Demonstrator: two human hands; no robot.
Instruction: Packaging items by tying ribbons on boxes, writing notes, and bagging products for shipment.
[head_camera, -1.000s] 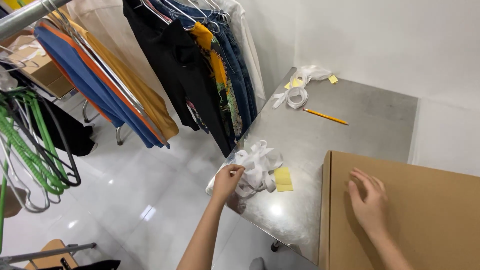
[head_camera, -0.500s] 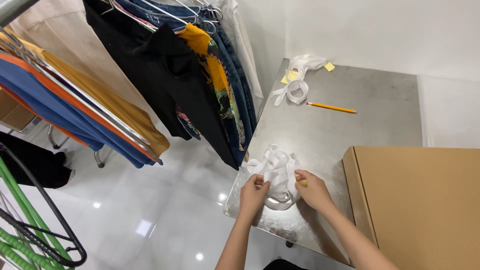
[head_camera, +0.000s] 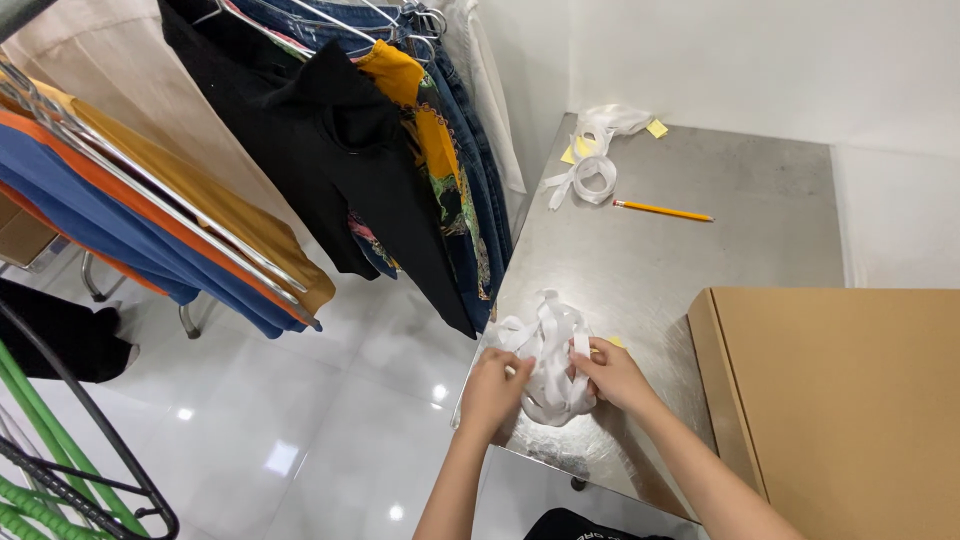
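1. White ribbon tangle (head_camera: 548, 352) sits at the near edge of the steel worktop (head_camera: 700, 250), pinched between both hands.
2. Left hand (head_camera: 492, 392) grips its left side, fingers curled in.
3. Right hand (head_camera: 612, 375) clasps the right side, touching the loops.
4. Just right of that hand lies a cardboard box (head_camera: 850, 400).
5. Well beyond the hands: a yellow pencil (head_camera: 662, 209) and a second ribbon bundle (head_camera: 596, 150).

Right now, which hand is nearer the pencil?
Right. The right hand is on the tape bundle, on the side toward the pencil; the left hand grips its far side.
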